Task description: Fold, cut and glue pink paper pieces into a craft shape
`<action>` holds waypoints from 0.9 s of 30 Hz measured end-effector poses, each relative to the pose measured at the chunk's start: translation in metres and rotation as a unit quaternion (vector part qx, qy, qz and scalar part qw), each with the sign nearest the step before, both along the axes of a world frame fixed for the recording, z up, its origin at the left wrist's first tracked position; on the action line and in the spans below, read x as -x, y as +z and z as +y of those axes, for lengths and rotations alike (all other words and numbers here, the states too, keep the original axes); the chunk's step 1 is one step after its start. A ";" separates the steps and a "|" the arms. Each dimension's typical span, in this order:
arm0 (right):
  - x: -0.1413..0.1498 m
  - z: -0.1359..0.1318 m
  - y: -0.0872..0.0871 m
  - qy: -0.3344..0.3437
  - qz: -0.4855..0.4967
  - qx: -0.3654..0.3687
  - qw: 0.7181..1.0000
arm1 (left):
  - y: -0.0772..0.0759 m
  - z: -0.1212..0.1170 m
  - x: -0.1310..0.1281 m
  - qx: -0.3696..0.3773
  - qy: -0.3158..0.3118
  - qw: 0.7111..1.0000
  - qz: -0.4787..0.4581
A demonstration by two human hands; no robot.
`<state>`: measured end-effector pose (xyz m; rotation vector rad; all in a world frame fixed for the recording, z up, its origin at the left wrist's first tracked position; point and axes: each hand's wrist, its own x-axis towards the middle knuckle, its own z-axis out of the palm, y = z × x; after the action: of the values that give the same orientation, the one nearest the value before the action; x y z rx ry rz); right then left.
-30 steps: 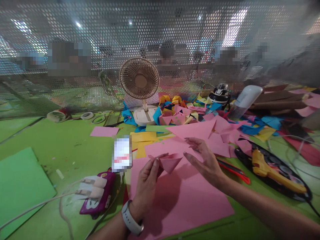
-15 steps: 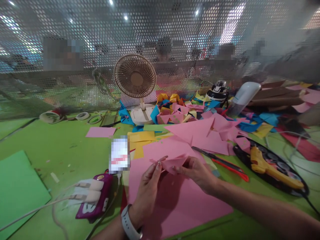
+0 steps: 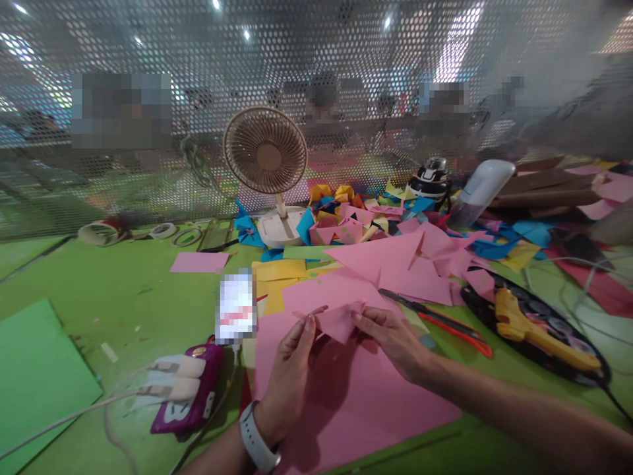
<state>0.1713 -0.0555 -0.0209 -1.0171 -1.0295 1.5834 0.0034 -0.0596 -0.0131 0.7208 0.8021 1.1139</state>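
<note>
A small folded pink paper piece [image 3: 337, 320] is held just above a large pink sheet [image 3: 356, 389] lying on the green table. My left hand [image 3: 291, 369], with a white watch on the wrist, pinches the piece's left edge. My right hand [image 3: 390, 340] pinches its right edge with fingertips. Both hands are closed on the piece.
Behind stand a small beige desk fan [image 3: 267, 158], a heap of coloured folded papers [image 3: 346, 221] and loose pink sheets [image 3: 400, 264]. A yellow glue gun [image 3: 534, 326] lies on a dark tray at right, red scissors [image 3: 445, 326] beside it. A purple power strip [image 3: 190, 389] sits left.
My right hand came in from an open, spread pose and took hold of the right edge of the folded pink piece. The left hand has kept its grip.
</note>
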 end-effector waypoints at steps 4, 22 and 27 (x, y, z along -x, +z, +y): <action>-0.003 0.004 -0.007 -0.026 -0.008 0.003 1.000 | -0.002 0.000 0.002 0.003 0.003 1.000 0.014; -0.004 0.003 -0.011 -0.026 -0.064 -0.036 0.997 | 0.001 -0.003 0.002 -0.019 -0.101 0.985 0.139; -0.001 0.000 -0.002 -0.012 -0.048 -0.028 0.998 | 0.009 -0.002 0.000 -0.036 -0.109 0.987 0.110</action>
<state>0.1719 -0.0552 -0.0232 -1.0731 -1.1171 1.4906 0.0039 -0.0618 -0.0046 0.9808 0.8486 0.8793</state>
